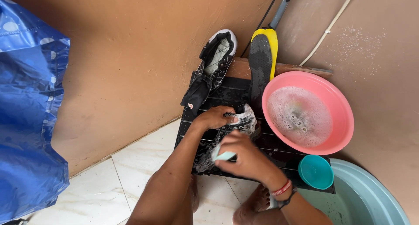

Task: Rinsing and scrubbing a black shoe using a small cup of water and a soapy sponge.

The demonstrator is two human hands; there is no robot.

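Observation:
My left hand (214,116) grips the heel end of a wet black and white shoe (245,121) that lies on a black slatted board (235,90). Over the shoe's middle, my right hand (244,154) holds a pale teal brush (224,155) pressed against it. Soap suds cover part of the shoe. A red band and a dark strap sit on my right wrist.
A second black and white shoe (214,61) and a yellow-edged insole (263,59) lean on the brown wall. A pink basin (340,107) of foamy water and a small teal cup (315,171) stand at the right, beside a grey-blue tub (366,199). Blue plastic sheeting (28,120) hangs at the left.

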